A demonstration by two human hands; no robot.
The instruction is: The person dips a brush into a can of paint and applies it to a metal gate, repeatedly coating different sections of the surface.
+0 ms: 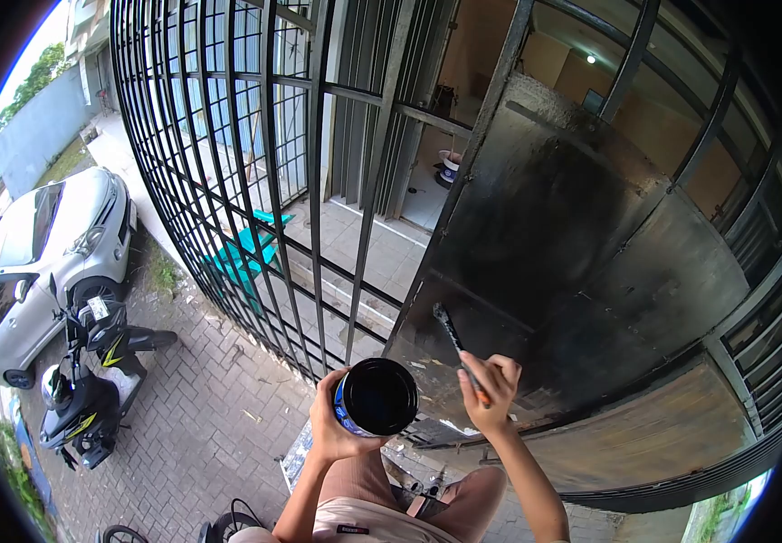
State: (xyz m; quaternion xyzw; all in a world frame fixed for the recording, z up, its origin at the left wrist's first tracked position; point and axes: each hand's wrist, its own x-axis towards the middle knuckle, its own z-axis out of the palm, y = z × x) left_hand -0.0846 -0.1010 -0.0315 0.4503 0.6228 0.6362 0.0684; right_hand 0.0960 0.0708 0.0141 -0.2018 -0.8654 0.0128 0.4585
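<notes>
My left hand (337, 423) is wrapped round the side of an open can (348, 407) with a blue label, held upright with dark paint inside. In my right hand (492, 391) is a paintbrush (452, 333) with an orange handle end, its bristles up against the lower left part of a metal panel (545, 217). The panel is smeared black, with lighter brownish patches toward its edges. Black bars of a metal grille (319, 181) stand left of the panel.
A silver car (92, 237) and a black motorcycle (106, 389) stand on the paving (219, 407) at left. Behind the grille are a green plastic item (251, 253) and a tiled floor (364, 244). A lower brownish panel (644, 421) curves right.
</notes>
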